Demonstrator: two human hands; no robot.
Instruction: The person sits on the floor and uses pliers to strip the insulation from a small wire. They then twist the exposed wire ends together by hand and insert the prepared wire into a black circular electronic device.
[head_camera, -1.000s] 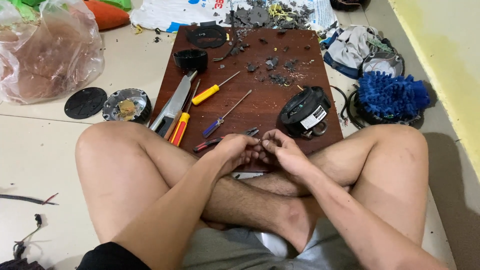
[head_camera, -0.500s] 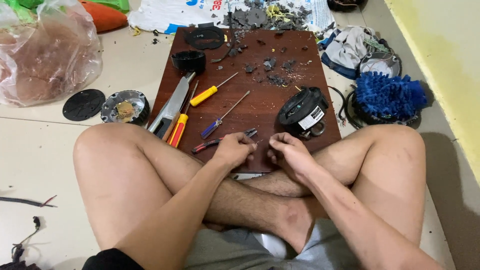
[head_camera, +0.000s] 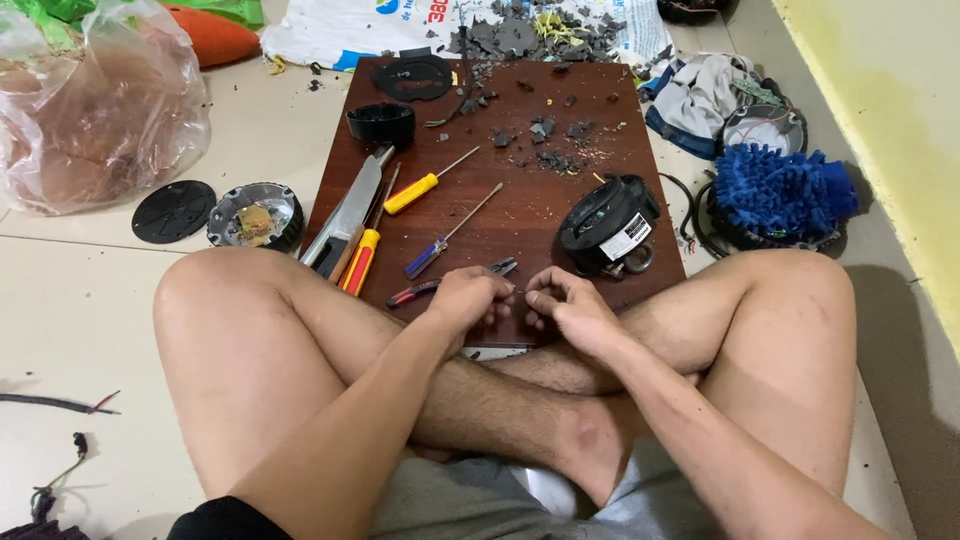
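Seated cross-legged, a person's left hand (head_camera: 470, 298) and right hand (head_camera: 562, 305) pinch something tiny together; black round casing (head_camera: 606, 223) at two o'clock lies opened, fragments (head_camera: 548, 150) strewn beyond.

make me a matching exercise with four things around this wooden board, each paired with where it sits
Things:
1. yellow-handled screwdriver
2. blue shaggy mitt
3. flat black round disc
4. clear plastic bag

Places:
A. on the floor tiles left of the board, beside a round metal part
B. far left, top corner of the view
C. on the dark wooden board, near its middle
D. right of the board, by the person's knee

Pairs: 1-C, 2-D, 3-A, 4-B
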